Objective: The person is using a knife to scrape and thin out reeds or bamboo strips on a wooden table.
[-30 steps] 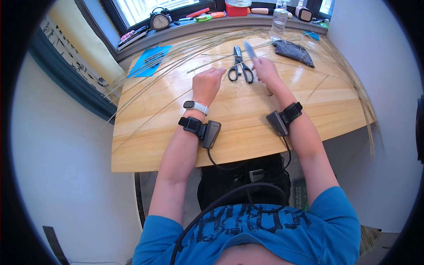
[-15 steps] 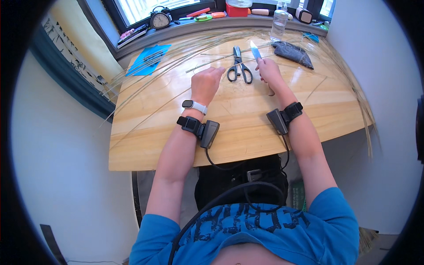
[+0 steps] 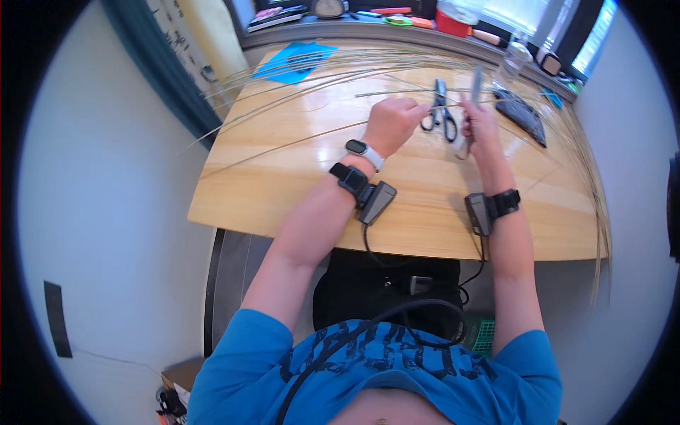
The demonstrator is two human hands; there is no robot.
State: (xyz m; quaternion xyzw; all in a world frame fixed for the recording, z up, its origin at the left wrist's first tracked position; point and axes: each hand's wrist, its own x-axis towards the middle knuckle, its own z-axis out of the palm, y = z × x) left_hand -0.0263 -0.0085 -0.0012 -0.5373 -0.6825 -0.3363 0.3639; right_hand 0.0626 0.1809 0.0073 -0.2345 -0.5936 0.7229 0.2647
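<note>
My right hand [image 3: 482,127] is closed round a knife, its blade [image 3: 477,83] pointing away from me. Slightly left, my left hand [image 3: 397,124] pinches a thin plant strip [image 3: 283,146]. One end of this strip trails to the lower left across the table, and a short part reaches from my left fingertips toward the knife hand. Whether the blade touches it I cannot tell. Between my hands lie black-handled scissors [image 3: 440,117], blades pointing away, partly behind the strip. Further loose strips [image 3: 319,79] fan over the far side of the table.
The wooden table [image 3: 297,191] carries a blue sheet [image 3: 290,64] at far left, a dark pouch [image 3: 520,117] and a clear bottle [image 3: 511,62] at far right. More strips [image 3: 595,191] hang over the right edge. The window sill holds a red box [image 3: 452,25] and small items.
The whole view has shifted, so the table and hands appear further right. My right hand and knife have drawn closer to my left hand, and the blade stands more upright.
</note>
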